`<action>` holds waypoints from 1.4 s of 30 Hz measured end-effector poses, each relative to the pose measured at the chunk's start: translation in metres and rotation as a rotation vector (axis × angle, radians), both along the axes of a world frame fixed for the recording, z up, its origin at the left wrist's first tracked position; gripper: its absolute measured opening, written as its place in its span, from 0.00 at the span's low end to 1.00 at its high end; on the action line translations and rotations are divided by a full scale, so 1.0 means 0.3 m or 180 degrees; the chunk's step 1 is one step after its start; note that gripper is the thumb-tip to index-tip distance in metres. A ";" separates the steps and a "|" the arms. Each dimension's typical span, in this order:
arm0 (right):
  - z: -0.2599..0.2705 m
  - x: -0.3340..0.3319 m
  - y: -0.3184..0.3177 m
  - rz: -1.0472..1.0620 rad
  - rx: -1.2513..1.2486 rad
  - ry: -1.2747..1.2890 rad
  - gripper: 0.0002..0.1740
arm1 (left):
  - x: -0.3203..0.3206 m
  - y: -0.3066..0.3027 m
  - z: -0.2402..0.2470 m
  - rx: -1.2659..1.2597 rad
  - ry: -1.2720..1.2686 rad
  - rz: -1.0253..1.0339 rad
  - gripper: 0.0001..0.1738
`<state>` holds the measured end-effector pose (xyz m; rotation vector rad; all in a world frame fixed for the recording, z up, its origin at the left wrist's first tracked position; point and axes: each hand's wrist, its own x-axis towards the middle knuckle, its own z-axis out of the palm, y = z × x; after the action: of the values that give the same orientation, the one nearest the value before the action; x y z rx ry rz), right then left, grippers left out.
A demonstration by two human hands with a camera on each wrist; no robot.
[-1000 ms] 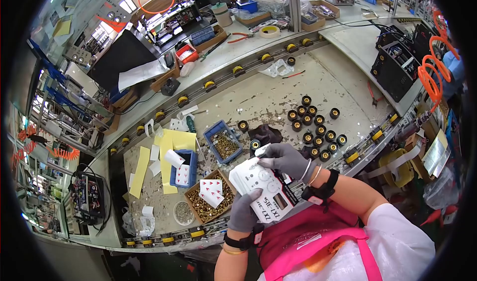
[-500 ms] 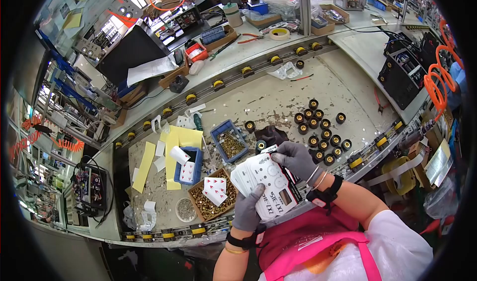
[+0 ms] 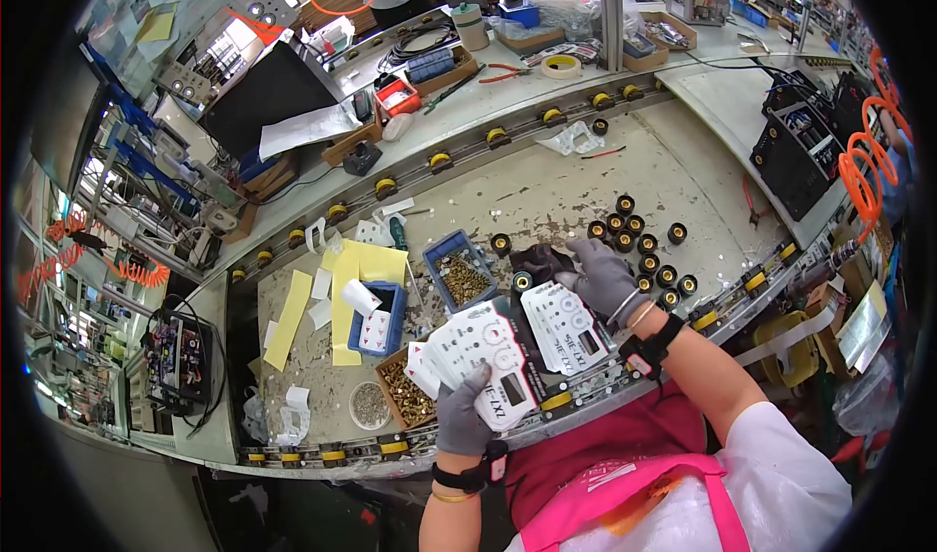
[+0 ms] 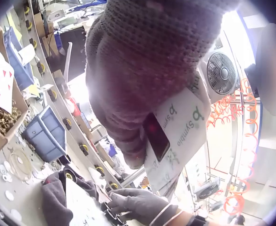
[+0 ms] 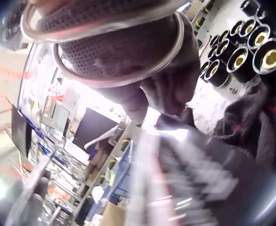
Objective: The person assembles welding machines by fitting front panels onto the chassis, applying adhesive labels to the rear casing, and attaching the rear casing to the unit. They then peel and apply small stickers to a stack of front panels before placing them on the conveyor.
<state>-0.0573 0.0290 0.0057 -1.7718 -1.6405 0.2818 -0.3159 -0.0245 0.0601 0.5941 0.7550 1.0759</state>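
Note:
Thumb on top, the grey-gloved left hand (image 3: 464, 420) grips a fanned stack of white printed panels (image 3: 475, 352) near the table's front edge. In the left wrist view, that hand (image 4: 133, 70) holds the stack (image 4: 178, 132) with its backs showing. Just right of the stack, the right hand (image 3: 603, 281) pinches the upper edge of a separate white panel (image 3: 563, 329) with a dark window; some of its fingertips are hidden. In the right wrist view, the hand (image 5: 133, 61) is bent over blurred panels (image 5: 150, 183). A dark cloth (image 3: 540, 261) lies beyond the hands.
Several black round knobs (image 3: 648, 244) stand right of the cloth. Blue bins (image 3: 459, 271), a cardboard box of brass parts (image 3: 405, 396), yellow sheets (image 3: 289, 323) and a round dish (image 3: 370, 406) lie left. A roller rail (image 3: 498, 138) borders the far side.
The hands have moved apart. The left hand has shifted left with the stack, and the right hand has drawn one panel away to the right. The whole view has shifted slightly.

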 end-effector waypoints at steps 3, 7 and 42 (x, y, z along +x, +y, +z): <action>0.103 -0.067 -0.022 0.1155 -0.0734 0.1695 0.16 | 0.053 -0.006 -0.006 -0.0067 -0.0066 -0.0276 0.23; 0.104 -0.146 -0.089 0.1321 -0.1172 0.3680 0.17 | 0.106 -0.020 0.041 0.0064 -0.0090 -0.0596 0.26; 0.106 -0.141 -0.113 0.0897 -0.0666 0.3460 0.10 | 0.119 -0.044 0.023 0.0118 0.0171 -0.0278 0.19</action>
<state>-0.0996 -0.0051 0.0376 -1.1168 -1.0325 1.3143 -0.2802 -0.0378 0.0670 0.6839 0.7503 0.9985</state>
